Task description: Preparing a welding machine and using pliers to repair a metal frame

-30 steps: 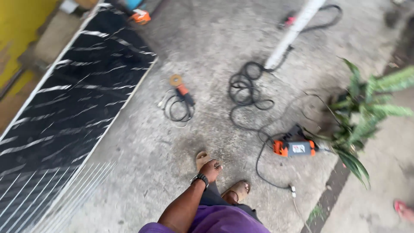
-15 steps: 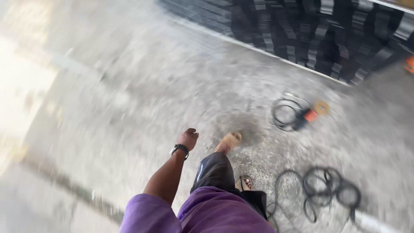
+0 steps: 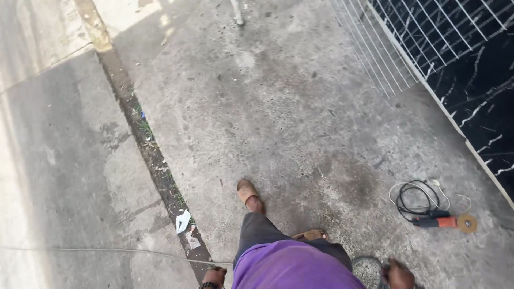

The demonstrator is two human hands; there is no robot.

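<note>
On concrete floor [image 3: 300, 123], two empty hands, left [image 3: 214, 276], right [image 3: 399, 274], one angle grinder [image 3: 447, 221]

Grinder [image 3: 447, 221] with its cord [image 3: 417, 197] lies right of the foot [image 3: 248, 194], slab [image 3: 471, 80] behind it, paper scrap [image 3: 182, 221] left.

A black marble-patterned slab [image 3: 471, 80] with white grid lines lies at 2 o'clock on the concrete floor [image 3: 278, 107], a dirt-filled joint [image 3: 144, 139] runs from 11 to 7 o'clock, and a white paper scrap [image 3: 182, 221] rests beside it.
</note>
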